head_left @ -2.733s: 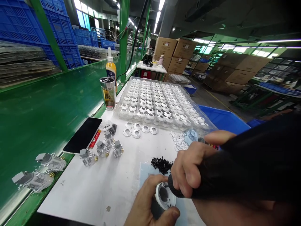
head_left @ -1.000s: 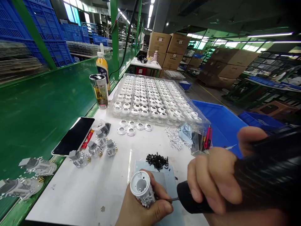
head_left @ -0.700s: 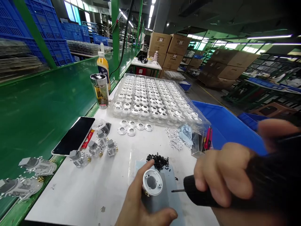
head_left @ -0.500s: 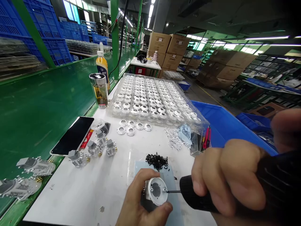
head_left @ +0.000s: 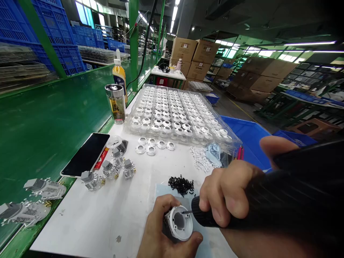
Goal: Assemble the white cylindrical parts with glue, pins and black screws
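Note:
My left hand [head_left: 163, 233] grips a round white plastic housing [head_left: 185, 234], its open end turned toward the right. In my right hand [head_left: 228, 190] is a black electric screwdriver [head_left: 285, 190], its thin bit reaching inside the housing's rim near the top. Whether a screw sits at the bit's tip is too small to tell. Just beyond the housing lies a pile of small black screws [head_left: 181, 185] on a light blue sheet [head_left: 160, 190]. Several white rings [head_left: 151, 150] rest farther back, and grey-and-white assemblies [head_left: 110, 169] stand to the left.
A clear compartment tray [head_left: 172, 134] full of white rings fills the back of the table. White screws [head_left: 199, 157] and a blue cloth [head_left: 213, 154] lie right of centre. A phone [head_left: 86, 154], glass tumbler [head_left: 117, 107] and juice bottle [head_left: 119, 77] line the left; a blue bin [head_left: 247, 134] stands right.
The screwdriver has moved left and its bit has shifted from the housing's right side to near its top. The housing has turned slightly in my left hand.

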Available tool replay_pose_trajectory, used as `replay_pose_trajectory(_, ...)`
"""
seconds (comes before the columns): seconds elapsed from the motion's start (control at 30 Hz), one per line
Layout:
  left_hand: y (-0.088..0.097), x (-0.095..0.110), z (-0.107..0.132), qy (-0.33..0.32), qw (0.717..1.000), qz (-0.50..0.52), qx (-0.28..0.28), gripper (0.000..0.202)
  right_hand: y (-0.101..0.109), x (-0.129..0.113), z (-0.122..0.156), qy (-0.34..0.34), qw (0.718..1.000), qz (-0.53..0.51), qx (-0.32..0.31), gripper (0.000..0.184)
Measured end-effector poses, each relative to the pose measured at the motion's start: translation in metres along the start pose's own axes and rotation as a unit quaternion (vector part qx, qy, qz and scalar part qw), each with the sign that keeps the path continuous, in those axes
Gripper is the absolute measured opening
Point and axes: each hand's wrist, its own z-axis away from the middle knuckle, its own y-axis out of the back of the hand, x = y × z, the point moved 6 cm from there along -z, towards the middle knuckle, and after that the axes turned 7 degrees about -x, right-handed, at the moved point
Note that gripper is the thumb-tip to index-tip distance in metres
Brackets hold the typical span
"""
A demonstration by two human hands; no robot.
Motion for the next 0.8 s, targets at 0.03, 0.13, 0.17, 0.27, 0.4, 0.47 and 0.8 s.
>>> replay_pose_trajectory(0.03,0.000,0.000,0.000,0.000,1.000,0.000,-0.002,0.044,-0.002,0.000,-0.001,0.015,1.000,-0.003,-0.009,0.057)
replay_pose_trajectory(0.13,0.000,-0.001,-0.001,0.002,1.000,-0.009,-0.010,0.044,-0.013,-0.001,-0.006,0.029,0.997,0.006,-0.074,0.046)
replay_pose_trajectory(0.17,0.001,-0.001,-0.001,0.003,1.000,-0.014,-0.011,0.043,-0.016,-0.002,-0.008,0.027,0.995,0.015,-0.092,0.047)
replay_pose_trajectory(0.27,0.001,-0.001,0.000,-0.002,0.999,-0.030,-0.013,0.043,-0.022,-0.004,-0.012,0.029,0.992,0.045,-0.114,0.046)
replay_pose_trajectory(0.4,-0.001,-0.003,0.001,-0.020,1.000,-0.024,0.000,0.043,-0.026,-0.004,-0.012,0.048,0.994,0.061,-0.072,0.039)
replay_pose_trajectory(0.47,-0.001,-0.006,0.001,-0.029,0.999,-0.017,0.008,0.042,-0.029,0.001,-0.011,0.013,0.997,0.053,-0.059,0.039)
replay_pose_trajectory(0.8,-0.005,-0.018,0.001,-0.030,0.999,-0.030,0.015,0.044,-0.023,0.010,-0.002,-0.036,0.998,0.033,-0.038,0.047)
